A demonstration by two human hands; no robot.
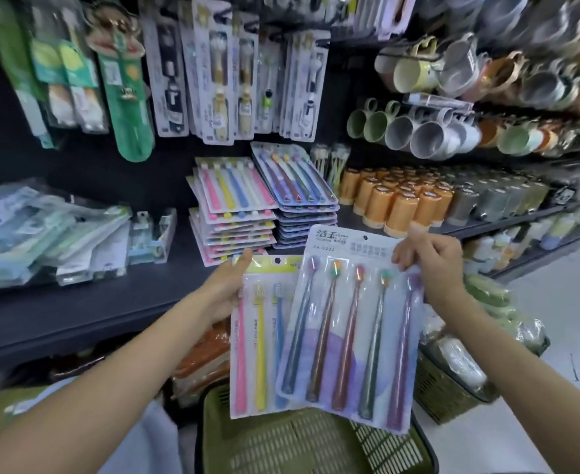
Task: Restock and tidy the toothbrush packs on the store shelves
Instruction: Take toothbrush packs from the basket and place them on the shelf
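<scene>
Currently you are holding two packs unshelved: left hand [228, 289] gripping the pastel pack [257, 340], right hand [428, 258] pinching the dark-brush pack [350, 336], above the basket [281, 446], both matching stacks [268, 213] waiting at the shelf's [117, 302] back edge.

The pack in the right hand [428, 265] was pale lilac [346, 323], with brushes in navy, brown, rust red, dark green and purple, their bristle tips orange, teal and violet. The pack in the left hand [225, 289] was white with a lime-yellow header [264, 336], showing pink, yellow and blue handles. Beyond the hands, one shelf stack [237, 206] showed pink, yellow, blue and white brushes, its neighbour [302, 189] dark blue. Right of the right hand stood orange cups [398, 200]. Below both hands lay an olive-green latticed basket [281, 446]
</scene>
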